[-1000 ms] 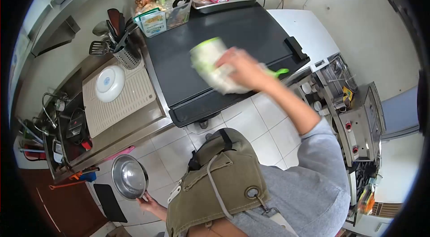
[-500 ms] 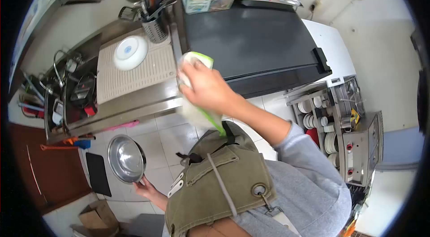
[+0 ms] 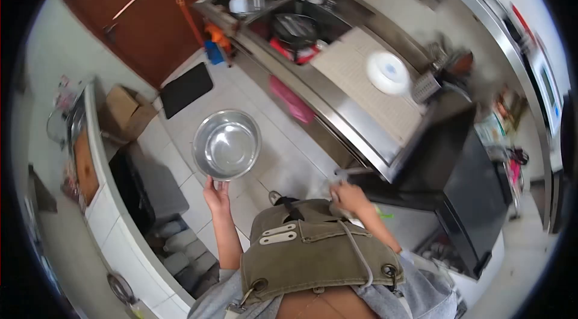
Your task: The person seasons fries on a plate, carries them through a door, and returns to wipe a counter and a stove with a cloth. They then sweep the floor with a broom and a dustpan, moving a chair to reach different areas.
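Note:
My left hand (image 3: 218, 197) grips the near rim of a round metal bowl (image 3: 226, 145), its fingers closed at the edge. The bowl hangs over the tiled floor, its shiny inside facing up. Just beyond my olive apron (image 3: 319, 256), my right hand (image 3: 351, 197) is closed, blurred by motion, beside the dark appliance. A white cloth with a green edge (image 3: 383, 215) shows partly at this hand, mostly hidden by the wrist and forearm. To the right of the sink, a white dish (image 3: 388, 72) rests upside down on a ribbed drying mat (image 3: 343, 60).
Pans and dishes sit in the double sink (image 3: 241, 30). A utensil holder (image 3: 426, 85) stands by the mat. The black-topped appliance (image 3: 475, 180) is at right. A tiled counter (image 3: 114, 228), cardboard box (image 3: 127, 113) and black floor mat (image 3: 186, 90) are at left.
My view has turned left, toward the sink and door. My right hand has dropped with the cloth from above the counter edge to near my apron. The bowl stays in my left hand.

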Action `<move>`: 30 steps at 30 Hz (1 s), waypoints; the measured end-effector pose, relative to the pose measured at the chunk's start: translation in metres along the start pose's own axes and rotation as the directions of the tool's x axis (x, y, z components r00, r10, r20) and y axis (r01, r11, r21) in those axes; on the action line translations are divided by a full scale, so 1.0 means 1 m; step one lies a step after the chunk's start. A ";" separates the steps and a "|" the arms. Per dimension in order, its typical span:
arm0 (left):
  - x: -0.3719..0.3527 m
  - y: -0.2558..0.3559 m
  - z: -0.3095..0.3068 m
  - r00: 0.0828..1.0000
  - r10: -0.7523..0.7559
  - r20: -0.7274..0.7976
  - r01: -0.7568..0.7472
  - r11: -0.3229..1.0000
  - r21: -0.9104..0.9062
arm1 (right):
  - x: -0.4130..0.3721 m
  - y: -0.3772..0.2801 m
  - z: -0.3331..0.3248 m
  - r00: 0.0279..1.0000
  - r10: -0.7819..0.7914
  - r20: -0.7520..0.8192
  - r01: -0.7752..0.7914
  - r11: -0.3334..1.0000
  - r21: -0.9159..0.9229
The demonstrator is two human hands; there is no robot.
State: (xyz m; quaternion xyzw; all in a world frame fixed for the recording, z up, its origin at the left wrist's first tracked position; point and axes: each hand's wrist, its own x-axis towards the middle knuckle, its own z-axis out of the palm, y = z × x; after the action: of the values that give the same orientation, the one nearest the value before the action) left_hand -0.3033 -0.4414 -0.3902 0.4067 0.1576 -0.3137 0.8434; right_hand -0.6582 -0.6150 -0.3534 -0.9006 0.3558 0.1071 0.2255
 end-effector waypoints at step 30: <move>0.419 -0.196 0.528 0.783 -0.474 0.404 0.198 0.804 0.560 | 0.432 -0.048 -0.142 0.984 -0.169 -0.054 0.176 0.901 0.397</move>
State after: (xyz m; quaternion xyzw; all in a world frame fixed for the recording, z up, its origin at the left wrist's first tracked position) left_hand -0.1105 -1.1162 -0.3962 0.4681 -0.0913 -0.5919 0.6498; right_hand -0.3081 -0.9082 -0.3659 -0.8642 0.2911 0.0036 0.4103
